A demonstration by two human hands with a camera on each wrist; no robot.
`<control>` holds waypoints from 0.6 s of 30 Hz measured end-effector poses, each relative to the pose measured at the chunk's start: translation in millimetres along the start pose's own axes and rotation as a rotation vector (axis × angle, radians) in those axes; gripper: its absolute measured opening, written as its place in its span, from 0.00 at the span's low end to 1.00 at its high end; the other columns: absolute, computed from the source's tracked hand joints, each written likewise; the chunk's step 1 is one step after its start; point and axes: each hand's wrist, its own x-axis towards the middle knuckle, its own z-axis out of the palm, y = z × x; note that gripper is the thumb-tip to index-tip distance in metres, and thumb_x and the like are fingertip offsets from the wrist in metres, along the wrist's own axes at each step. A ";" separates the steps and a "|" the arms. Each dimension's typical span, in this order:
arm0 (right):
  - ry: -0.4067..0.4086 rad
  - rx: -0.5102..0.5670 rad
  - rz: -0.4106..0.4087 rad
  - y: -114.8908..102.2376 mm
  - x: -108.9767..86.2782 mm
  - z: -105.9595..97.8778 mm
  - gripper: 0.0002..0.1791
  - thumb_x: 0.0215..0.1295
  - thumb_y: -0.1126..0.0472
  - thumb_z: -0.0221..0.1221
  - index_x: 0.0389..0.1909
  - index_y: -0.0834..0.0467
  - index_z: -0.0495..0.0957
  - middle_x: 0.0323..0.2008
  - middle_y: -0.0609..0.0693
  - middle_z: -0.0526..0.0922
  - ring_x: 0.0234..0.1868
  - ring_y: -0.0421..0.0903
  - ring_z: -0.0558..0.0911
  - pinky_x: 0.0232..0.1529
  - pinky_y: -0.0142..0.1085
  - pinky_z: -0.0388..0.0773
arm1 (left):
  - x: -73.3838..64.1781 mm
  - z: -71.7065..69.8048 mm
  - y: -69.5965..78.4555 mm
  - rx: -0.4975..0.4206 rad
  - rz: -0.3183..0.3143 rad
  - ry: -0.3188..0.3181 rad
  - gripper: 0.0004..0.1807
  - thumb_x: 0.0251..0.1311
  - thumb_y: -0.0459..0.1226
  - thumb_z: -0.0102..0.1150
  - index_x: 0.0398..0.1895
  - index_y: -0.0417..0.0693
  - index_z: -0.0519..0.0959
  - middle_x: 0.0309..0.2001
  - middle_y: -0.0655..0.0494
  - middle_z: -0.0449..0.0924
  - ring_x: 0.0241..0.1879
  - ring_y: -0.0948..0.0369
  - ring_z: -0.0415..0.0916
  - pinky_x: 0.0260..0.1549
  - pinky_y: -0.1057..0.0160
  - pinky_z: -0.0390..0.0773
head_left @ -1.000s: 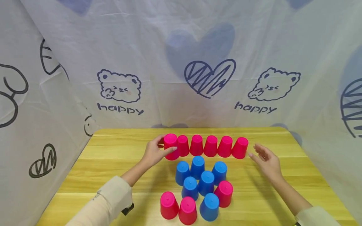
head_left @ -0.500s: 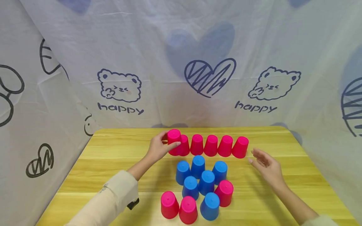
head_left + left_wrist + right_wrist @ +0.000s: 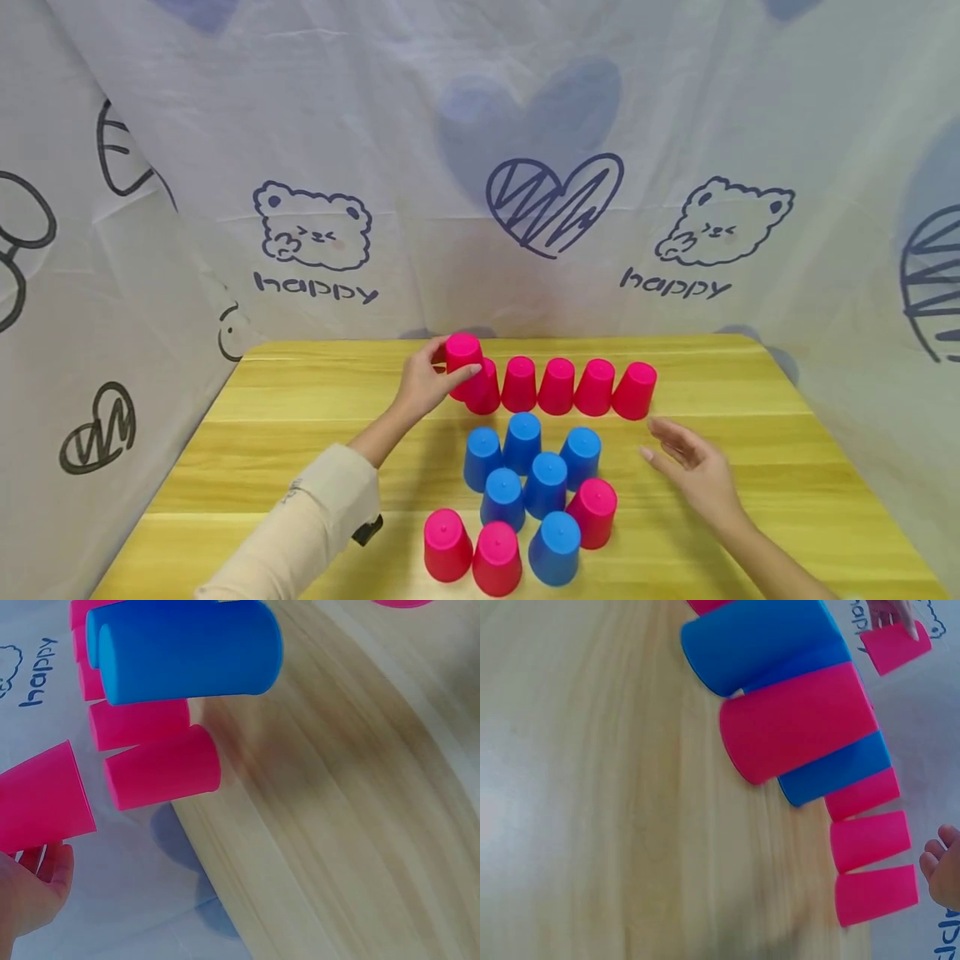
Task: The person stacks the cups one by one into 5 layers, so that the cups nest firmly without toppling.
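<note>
Thumb and fingers of my left hand (image 3: 423, 383) grip an upside-down pink cup (image 3: 463, 354) by its sides. In the left wrist view that cup (image 3: 45, 799) hangs off the table, its rim apart from the row. Several upside-down pink cups (image 3: 557, 387) stand in a row at the table's back, the leftmost partly hidden by the held one. My right hand (image 3: 693, 471) hovers right of the row with loosely bent fingers, holding nothing. In the right wrist view the right hand (image 3: 943, 866) is at the edge, apart from every cup.
Several upside-down blue cups (image 3: 547, 486) cluster mid-table in front of the row. One pink cup (image 3: 595, 512) stands at their right, two more pink cups (image 3: 447, 546) at the front left. A printed cloth (image 3: 420, 250) hangs behind the wooden table (image 3: 285, 433).
My left hand has lifted the pink cup and carried it slightly to the right, over the row's left end. My right hand has drawn nearer to me and a little to the left.
</note>
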 end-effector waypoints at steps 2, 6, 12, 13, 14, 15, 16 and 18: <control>0.006 0.014 -0.013 -0.1 -3.1 4.1 0.23 0.56 0.70 0.62 0.52 0.74 0.71 0.42 0.23 0.77 0.47 0.22 0.76 0.48 0.16 0.72 | 2.6 -0.7 0.6 0.003 -0.001 0.007 0.29 0.51 0.40 0.66 0.57 0.41 0.70 0.51 0.44 0.77 0.50 0.50 0.74 0.47 0.55 0.79; 0.007 0.006 -0.022 0.8 -10.1 10.8 0.22 0.54 0.70 0.63 0.50 0.72 0.73 0.42 0.26 0.78 0.46 0.23 0.77 0.47 0.16 0.73 | 7.4 0.2 1.7 -0.001 -0.014 0.017 0.29 0.51 0.41 0.66 0.56 0.42 0.71 0.50 0.45 0.77 0.49 0.51 0.74 0.47 0.56 0.79; -0.005 -0.016 -0.056 6.2 -18.3 18.4 0.21 0.53 0.70 0.64 0.49 0.70 0.75 0.44 0.26 0.78 0.47 0.23 0.76 0.48 0.17 0.73 | 14.8 6.5 5.0 -0.033 -0.037 0.024 0.29 0.51 0.43 0.66 0.57 0.44 0.70 0.51 0.46 0.77 0.50 0.51 0.74 0.46 0.56 0.80; -0.007 -0.010 -0.068 6.6 -19.6 20.0 0.21 0.53 0.70 0.64 0.49 0.70 0.75 0.44 0.26 0.78 0.47 0.23 0.76 0.48 0.17 0.72 | 15.8 7.8 5.5 -0.038 -0.041 0.021 0.29 0.51 0.43 0.66 0.57 0.44 0.70 0.51 0.46 0.76 0.50 0.51 0.74 0.46 0.56 0.80; -0.012 -0.003 -0.076 6.8 -21.0 21.4 0.21 0.52 0.71 0.64 0.49 0.70 0.75 0.44 0.27 0.78 0.47 0.23 0.76 0.48 0.17 0.72 | 16.0 9.2 6.4 -0.038 -0.036 0.021 0.29 0.51 0.42 0.66 0.57 0.44 0.70 0.51 0.46 0.76 0.50 0.51 0.74 0.46 0.56 0.80; -0.018 0.008 -0.085 7.3 -22.2 22.7 0.21 0.52 0.71 0.64 0.49 0.71 0.74 0.44 0.27 0.78 0.47 0.23 0.77 0.48 0.17 0.72 | 16.4 10.4 7.2 -0.039 -0.032 0.025 0.29 0.51 0.42 0.66 0.57 0.44 0.70 0.51 0.46 0.76 0.50 0.51 0.74 0.46 0.56 0.80; -0.027 0.015 -0.094 7.7 -23.2 23.9 0.21 0.52 0.72 0.64 0.49 0.71 0.74 0.44 0.27 0.78 0.47 0.24 0.77 0.48 0.16 0.72 | 17.3 11.8 7.6 -0.044 -0.030 0.028 0.29 0.51 0.42 0.66 0.57 0.44 0.70 0.51 0.46 0.76 0.50 0.51 0.74 0.46 0.56 0.80; -0.041 0.024 -0.104 8.9 -25.0 25.5 0.21 0.52 0.73 0.63 0.49 0.72 0.74 0.45 0.27 0.78 0.48 0.24 0.76 0.48 0.16 0.72 | 19.2 14.8 8.9 -0.061 -0.022 0.042 0.29 0.52 0.42 0.66 0.56 0.44 0.71 0.51 0.46 0.76 0.50 0.51 0.74 0.46 0.56 0.80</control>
